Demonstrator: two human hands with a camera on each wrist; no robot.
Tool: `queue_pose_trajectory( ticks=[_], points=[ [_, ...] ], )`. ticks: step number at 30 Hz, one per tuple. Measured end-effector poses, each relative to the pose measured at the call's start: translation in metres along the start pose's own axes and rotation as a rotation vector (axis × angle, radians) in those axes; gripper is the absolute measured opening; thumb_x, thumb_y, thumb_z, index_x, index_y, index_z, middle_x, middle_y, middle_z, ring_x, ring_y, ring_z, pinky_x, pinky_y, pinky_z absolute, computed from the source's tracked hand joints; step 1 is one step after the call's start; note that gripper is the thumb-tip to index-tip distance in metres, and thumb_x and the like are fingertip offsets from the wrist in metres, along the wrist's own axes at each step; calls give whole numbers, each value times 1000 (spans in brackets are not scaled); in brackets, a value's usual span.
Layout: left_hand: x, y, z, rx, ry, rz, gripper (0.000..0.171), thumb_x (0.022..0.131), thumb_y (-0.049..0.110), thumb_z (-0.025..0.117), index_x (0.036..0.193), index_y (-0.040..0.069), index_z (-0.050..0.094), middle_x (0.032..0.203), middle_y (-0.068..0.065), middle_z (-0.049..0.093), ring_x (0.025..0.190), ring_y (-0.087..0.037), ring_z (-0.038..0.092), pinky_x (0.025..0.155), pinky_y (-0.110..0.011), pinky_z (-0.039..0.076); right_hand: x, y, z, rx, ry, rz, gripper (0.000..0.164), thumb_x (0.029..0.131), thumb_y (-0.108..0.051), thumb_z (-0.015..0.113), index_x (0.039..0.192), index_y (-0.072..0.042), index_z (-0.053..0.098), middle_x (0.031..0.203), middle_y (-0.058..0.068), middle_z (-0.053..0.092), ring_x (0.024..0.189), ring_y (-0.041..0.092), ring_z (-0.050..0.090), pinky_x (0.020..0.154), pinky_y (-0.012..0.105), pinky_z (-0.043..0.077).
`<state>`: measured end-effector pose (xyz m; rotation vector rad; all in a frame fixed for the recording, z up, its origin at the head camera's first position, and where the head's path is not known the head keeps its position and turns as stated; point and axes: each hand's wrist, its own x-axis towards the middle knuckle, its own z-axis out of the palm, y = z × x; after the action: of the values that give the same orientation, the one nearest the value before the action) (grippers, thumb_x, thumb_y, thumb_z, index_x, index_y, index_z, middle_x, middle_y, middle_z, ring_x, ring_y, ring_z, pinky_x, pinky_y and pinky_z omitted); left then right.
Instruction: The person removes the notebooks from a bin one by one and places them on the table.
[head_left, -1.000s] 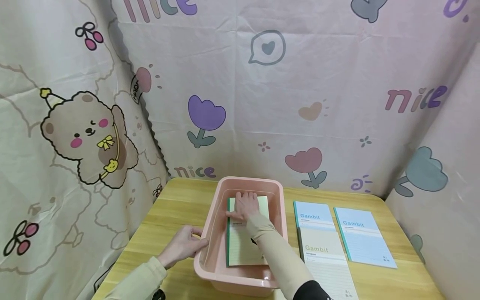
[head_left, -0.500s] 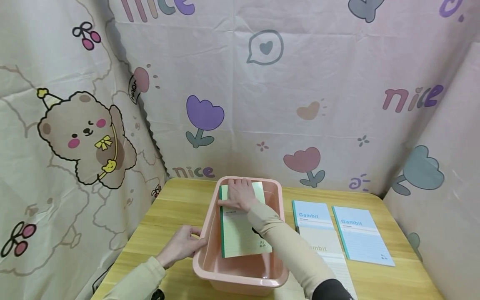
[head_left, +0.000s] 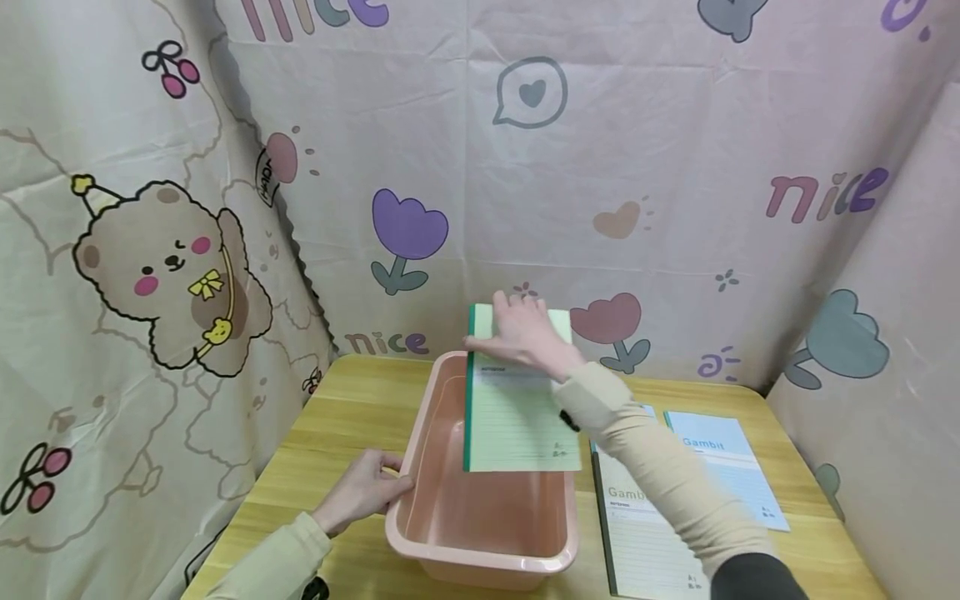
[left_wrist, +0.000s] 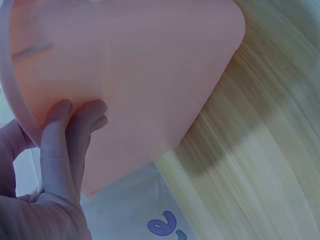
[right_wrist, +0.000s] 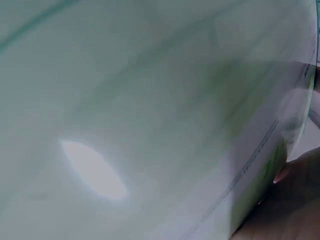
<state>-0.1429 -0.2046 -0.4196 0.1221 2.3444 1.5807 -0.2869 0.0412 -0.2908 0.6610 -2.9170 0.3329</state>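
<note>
My right hand (head_left: 527,333) grips a pale green notebook (head_left: 517,425) near its top, holding it above the far right part of a pink plastic bin (head_left: 480,553). The notebook has a dark green spine down its left side, and its glossy cover (right_wrist: 140,115) fills most of the right wrist view. My left hand (head_left: 365,490) pinches the bin's left rim. In the left wrist view, the fingers (left_wrist: 57,155) lie along the bin's outer wall (left_wrist: 150,75), with the thumb over the rim. The bin's inside shows bare pink walls and floor where the notebook does not cover it.
Right of the bin, a beige notebook (head_left: 651,550) overlaps a blue one, partly hidden by my right sleeve (head_left: 667,467). Another blue notebook (head_left: 723,458) lies further right. All rest on a wooden table (head_left: 360,400) backed by a printed curtain (head_left: 517,208).
My right hand has lifted the green notebook up out of the bin and shifted it slightly right. My left hand has stayed on the rim.
</note>
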Motion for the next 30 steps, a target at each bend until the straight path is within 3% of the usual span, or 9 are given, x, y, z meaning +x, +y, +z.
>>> queue_pose_trajectory(
  ticks=[2,6,11,16,22,30],
  points=[
    [0,0,0,8,6,1,39,91,4,59,119,-24,57,90,-30,74,76,-36,77,64,-37,67,-7,11,-18,7,20,-1,76,84,-66,62,126,-4,49,114,16,63,111,34,57,98,47,44],
    [1,1,1,9,7,5,40,91,4,59,119,-24,57,90,-31,74,75,-35,77,64,-37,67,-28,46,-41,-22,41,-6,65,84,-61,64,114,-5,51,99,12,60,98,33,55,86,43,41],
    [1,1,1,5,4,1,40,90,4,59,119,-23,57,90,-31,74,75,-33,77,64,-37,67,-63,112,-41,-88,51,4,60,85,-59,65,104,-4,50,95,13,59,93,35,54,79,42,39],
    [-1,2,0,-6,3,-10,41,88,4,60,118,-23,58,91,-31,74,75,-33,77,64,-36,67,-104,180,-19,-123,33,42,59,84,-59,67,98,-5,48,91,12,58,87,32,52,74,40,37],
    [0,2,0,-11,-11,-3,41,87,4,60,118,-23,58,91,-30,74,76,-32,77,65,-37,67,-155,248,20,-146,27,94,67,82,-59,70,108,0,52,106,22,65,98,41,57,82,55,43],
    [0,2,-1,-15,-21,-7,41,88,4,60,119,-23,57,90,-31,74,76,-32,77,66,-37,67,-203,298,74,-130,-29,184,66,79,-57,73,105,0,53,104,22,65,95,41,57,81,58,43]
  ],
)
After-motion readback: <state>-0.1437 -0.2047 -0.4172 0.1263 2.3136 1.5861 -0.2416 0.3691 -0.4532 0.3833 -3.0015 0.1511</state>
